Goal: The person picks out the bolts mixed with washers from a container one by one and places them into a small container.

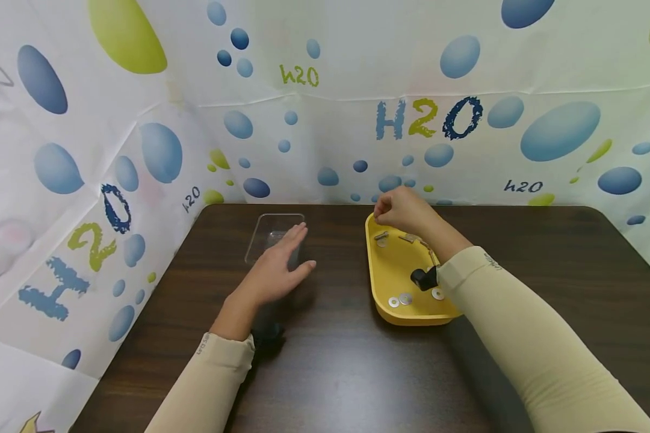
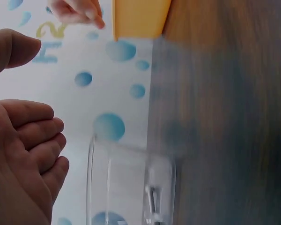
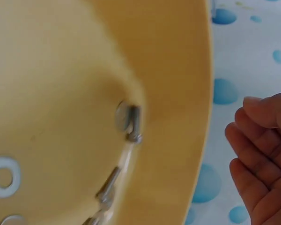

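Note:
My left hand hovers beside the clear plastic box at the left, its fingers extended and thumb spread, holding nothing. In the left wrist view, a metal bolt lies inside that box. My right hand hangs over the far left edge of the yellow tray, fingers loosely curled and thumb close to the index finger. No object shows between these fingers. Below, the tray holds several bolts along its far side and several flat washers, mostly near its front. My right forearm hides part of the tray.
Both containers stand on a dark wood-grain table. A white sheet printed with blue and green spots hangs behind and at the left. Black wrist cameras sit at the cuffs of the light sleeves.

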